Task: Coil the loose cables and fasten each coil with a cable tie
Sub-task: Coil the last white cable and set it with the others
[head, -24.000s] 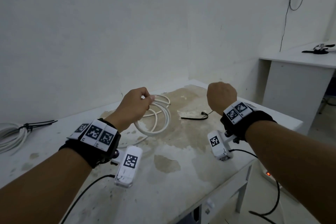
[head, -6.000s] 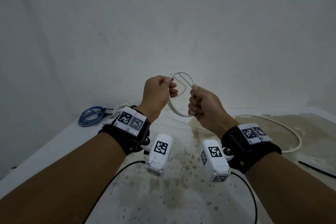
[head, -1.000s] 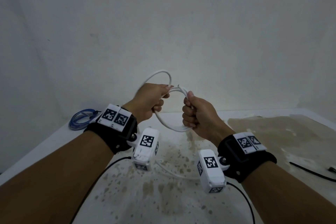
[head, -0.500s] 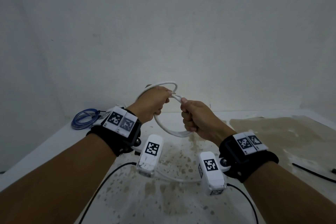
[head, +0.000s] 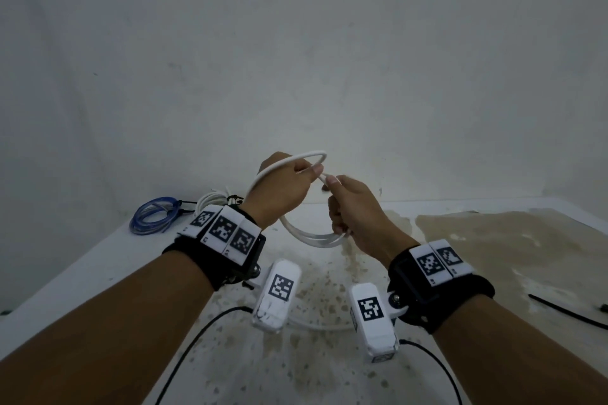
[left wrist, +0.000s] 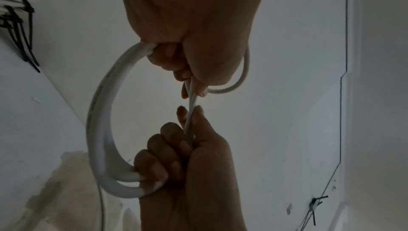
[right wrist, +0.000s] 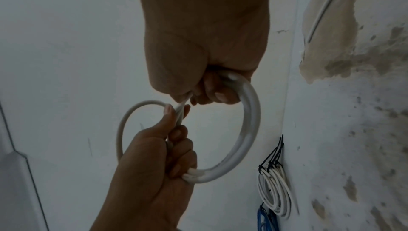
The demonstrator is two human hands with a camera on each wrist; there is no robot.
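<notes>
1. At ten o'clock from my hands, a blue coil [head: 153, 214] and a tied white coil [head: 215, 199] lie on the table [head: 82, 273] by the wall; a black cable tie [head: 566, 310] lies at three o'clock, well apart.
2. I hold the white cable [head: 312, 235] above the table, its loops upright and its long axis running across between my fists.
3. My left hand [head: 283, 189] grips one side of the loops.
4. My right hand [head: 357, 209] grips the other side, thumb and forefinger pinching the strand.
</notes>
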